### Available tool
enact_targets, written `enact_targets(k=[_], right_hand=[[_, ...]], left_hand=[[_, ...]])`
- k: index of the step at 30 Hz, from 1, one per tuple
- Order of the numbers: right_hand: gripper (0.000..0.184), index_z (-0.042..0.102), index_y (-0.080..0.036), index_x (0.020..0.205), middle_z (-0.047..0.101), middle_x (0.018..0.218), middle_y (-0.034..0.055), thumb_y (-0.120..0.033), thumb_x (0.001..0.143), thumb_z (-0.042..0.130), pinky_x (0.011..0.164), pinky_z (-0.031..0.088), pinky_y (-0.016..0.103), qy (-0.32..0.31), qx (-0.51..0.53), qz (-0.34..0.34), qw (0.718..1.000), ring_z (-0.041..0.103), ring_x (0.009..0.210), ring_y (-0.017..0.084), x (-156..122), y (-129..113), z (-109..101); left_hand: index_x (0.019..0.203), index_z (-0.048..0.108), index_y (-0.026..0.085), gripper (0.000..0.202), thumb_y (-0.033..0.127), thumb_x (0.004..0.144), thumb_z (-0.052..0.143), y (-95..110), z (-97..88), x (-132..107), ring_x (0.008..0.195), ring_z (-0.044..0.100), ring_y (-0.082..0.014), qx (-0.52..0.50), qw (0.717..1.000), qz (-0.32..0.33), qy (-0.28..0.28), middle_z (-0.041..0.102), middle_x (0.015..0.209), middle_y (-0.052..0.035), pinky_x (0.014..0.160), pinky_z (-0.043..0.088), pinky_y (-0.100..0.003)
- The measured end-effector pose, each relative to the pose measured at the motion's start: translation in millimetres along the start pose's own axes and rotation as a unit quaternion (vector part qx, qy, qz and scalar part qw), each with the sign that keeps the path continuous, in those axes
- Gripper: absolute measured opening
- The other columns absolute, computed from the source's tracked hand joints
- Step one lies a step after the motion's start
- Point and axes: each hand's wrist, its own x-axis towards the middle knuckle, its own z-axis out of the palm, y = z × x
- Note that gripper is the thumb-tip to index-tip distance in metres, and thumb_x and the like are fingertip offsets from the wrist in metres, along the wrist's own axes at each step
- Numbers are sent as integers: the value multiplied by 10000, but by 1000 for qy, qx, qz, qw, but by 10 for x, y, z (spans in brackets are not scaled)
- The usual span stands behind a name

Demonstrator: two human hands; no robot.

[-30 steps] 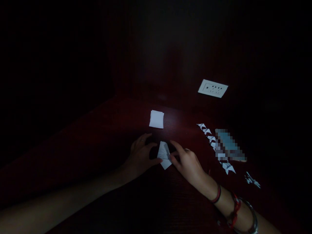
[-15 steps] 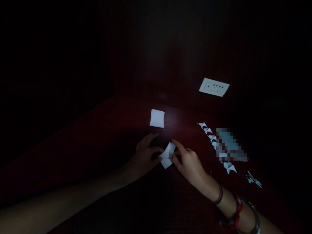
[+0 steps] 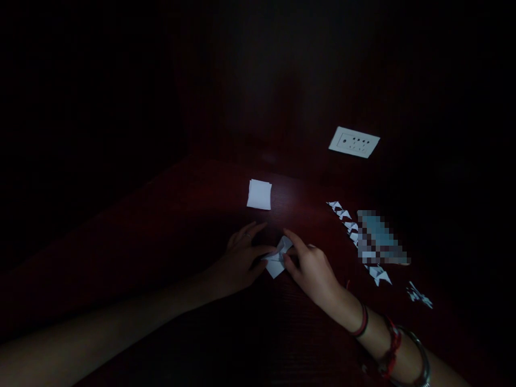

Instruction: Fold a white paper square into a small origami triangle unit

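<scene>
A small white sheet of paper (image 3: 276, 268), partly folded, is between my two hands in the middle of the head view. My left hand (image 3: 245, 260) pinches its left edge with thumb and index finger, the other fingers stretched out above the table. On the right side, the thumb and index finger of my right hand (image 3: 312, 266) grip the paper, its upper part bent upward. Beyond the hands lies a stack of square white paper (image 3: 259, 194).
On the right, several folded paper pieces (image 3: 378, 274) lie in a slanting row beside a blurred-out flat object (image 3: 381, 236). A small heap of pale scraps (image 3: 419, 295) is nearer me. A white socket plate (image 3: 354, 142) is on the wall behind the dark red table (image 3: 193, 188).
The paper's upper part has been bent over further, and my left fingertips have shifted right onto it. My right hand has stayed nearly in place.
</scene>
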Motion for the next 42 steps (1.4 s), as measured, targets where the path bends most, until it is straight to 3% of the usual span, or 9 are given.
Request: enact_targets(k=[8,12,15,20,28,36,42], right_hand=[[524,349,-154,1279,671,811,56,-164,774,486,681,495,312,-4,-23,-7,1000,609,752,192,-1,-7,27],[514,356,-146,1271,673,821,48,-172,777,493,703,490,313,-5,-6,2,1000,610,779,194,-4,-5,26],[459,407,-155,1230,678,829,40,-175,780,494,725,482,308,-6,6,14,1000,614,804,191,-8,-16,12],[375,475,-180,1145,679,816,38,-171,772,506,742,468,305,-14,-2,15,1000,625,797,181,-10,-48,-8],[375,471,-189,1134,672,851,35,-157,763,516,738,467,308,-14,9,2,1000,612,812,179,-9,-32,11],[351,480,-179,1115,666,845,48,-154,765,487,728,468,300,-10,23,-6,1000,611,815,171,-17,-40,9],[346,481,-203,1092,662,863,36,-159,749,497,698,481,287,-22,50,13,998,622,785,166,-18,-48,-8]], left_hand=[[1100,525,326,320,196,813,475,-17,5,-11,1257,155,-288,-4,1000,6,-9,199,1369,6,981,226,-498],[1064,550,298,253,285,815,504,-24,4,4,1248,177,-282,-19,1000,0,-2,243,1347,-10,979,234,-499],[995,590,273,207,341,817,510,-28,8,22,1239,198,-267,-37,999,3,9,281,1322,-19,985,241,-480],[901,632,253,134,278,796,552,-39,20,53,1203,250,-243,-57,998,14,31,327,1271,-17,972,288,-444],[1011,590,278,209,256,817,516,-42,42,53,1180,272,-239,-59,997,37,24,318,1259,-30,956,312,-438],[1010,589,280,212,242,814,520,-56,24,48,1196,257,-241,-63,997,45,18,299,1278,-25,964,302,-431],[997,567,236,209,297,797,554,-59,-6,81,1091,374,-211,-81,995,30,45,423,1139,-40,913,363,-378]])
